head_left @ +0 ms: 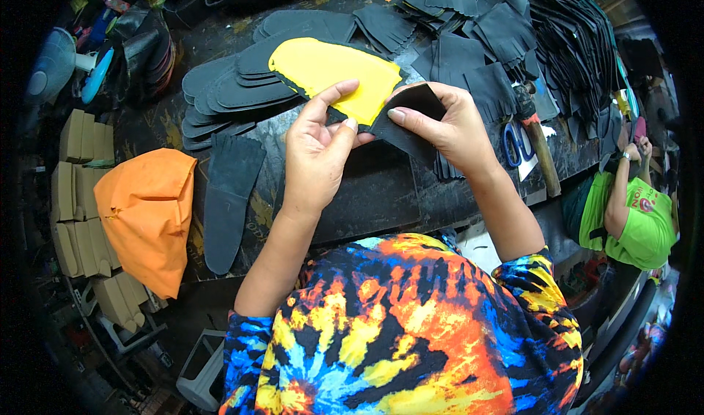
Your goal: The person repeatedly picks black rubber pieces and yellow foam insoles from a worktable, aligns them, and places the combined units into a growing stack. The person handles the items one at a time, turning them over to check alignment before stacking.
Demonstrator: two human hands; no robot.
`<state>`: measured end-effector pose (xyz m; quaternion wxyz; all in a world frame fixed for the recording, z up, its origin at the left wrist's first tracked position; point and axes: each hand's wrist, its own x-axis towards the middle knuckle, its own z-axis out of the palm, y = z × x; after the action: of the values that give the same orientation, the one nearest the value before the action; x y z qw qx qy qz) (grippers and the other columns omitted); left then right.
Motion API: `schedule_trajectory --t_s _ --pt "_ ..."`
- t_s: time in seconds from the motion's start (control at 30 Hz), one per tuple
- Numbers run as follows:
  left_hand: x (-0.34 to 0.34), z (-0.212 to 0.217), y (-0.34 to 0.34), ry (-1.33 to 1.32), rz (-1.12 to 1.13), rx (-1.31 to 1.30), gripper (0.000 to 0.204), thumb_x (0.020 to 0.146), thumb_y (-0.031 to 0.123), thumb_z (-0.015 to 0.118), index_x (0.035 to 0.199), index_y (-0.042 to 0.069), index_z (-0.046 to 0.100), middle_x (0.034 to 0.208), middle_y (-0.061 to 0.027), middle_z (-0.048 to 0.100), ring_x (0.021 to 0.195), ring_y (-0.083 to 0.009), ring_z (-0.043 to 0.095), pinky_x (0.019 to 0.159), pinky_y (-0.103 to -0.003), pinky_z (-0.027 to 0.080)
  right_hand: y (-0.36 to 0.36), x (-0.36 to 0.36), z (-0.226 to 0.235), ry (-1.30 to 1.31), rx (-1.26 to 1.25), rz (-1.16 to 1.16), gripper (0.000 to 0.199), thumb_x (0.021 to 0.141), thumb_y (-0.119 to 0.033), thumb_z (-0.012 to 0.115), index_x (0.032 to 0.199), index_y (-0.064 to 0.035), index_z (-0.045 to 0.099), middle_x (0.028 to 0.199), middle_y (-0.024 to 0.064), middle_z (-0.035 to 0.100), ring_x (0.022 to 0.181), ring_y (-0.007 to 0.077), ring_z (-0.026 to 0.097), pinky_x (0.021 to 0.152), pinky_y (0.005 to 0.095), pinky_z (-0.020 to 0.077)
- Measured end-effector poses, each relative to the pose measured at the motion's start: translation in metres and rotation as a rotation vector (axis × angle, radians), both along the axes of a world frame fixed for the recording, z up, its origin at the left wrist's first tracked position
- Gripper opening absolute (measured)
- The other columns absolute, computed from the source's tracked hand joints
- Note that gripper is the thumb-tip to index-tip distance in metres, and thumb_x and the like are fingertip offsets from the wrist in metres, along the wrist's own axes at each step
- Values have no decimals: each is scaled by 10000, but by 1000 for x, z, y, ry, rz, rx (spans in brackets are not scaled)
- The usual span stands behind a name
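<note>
Over a black worktable, upper centre of the frame, the left hand is pinching a yellow-faced, black-edged flat piece and the right hand a black leather-like flap, seemingly steadying adjoining edges

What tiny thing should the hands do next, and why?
Maybe the right hand should line its black flap up with the yellow piece. The left hand pinches that piece, and the flap's edge sits close by it; whether they're joined is hard to tell.
</note>
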<state>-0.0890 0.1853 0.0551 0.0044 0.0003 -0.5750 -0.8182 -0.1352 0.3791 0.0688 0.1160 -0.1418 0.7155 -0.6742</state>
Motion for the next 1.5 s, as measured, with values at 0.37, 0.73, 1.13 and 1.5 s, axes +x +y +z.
schedule_trajectory --t_s 0.37,0.73,1.13,1.5 --pt "-1 -1 1 -4 -3 -20 432 957 -83 521 1386 -47 497 1366 -157 541 1119 -185 649 885 -290 600 1 -4 -7 -145 -53 16 208 869 -118 774 1011 29 733 890 29 728 773 58 637 707 226 534" --pt "0 -1 0 -2 -5 -18 435 963 -78 515 1395 -31 501 1358 -155 544 1148 -193 638 901 -291 596 0 -5 -7 -96 -22 15 202 863 -116 780 996 30 735 878 33 727 765 61 638 702 230 536" --pt "2 -5 0 22 -4 7 485 919 -101 581 1389 -72 465 1355 -160 528 1048 -158 662 892 -285 580 -2 -3 -9 -54 3 11 178 865 -104 773 977 28 735 868 15 725 768 42 620 697 224 528" --pt "7 -4 3 45 34 -33 553 853 -157 622 1373 -75 453 1307 -145 543 1090 -172 642 942 -274 541 -2 5 -2 287 178 -58 307 853 -149 774 1071 1 620 955 79 658 893 133 636 818 283 516"
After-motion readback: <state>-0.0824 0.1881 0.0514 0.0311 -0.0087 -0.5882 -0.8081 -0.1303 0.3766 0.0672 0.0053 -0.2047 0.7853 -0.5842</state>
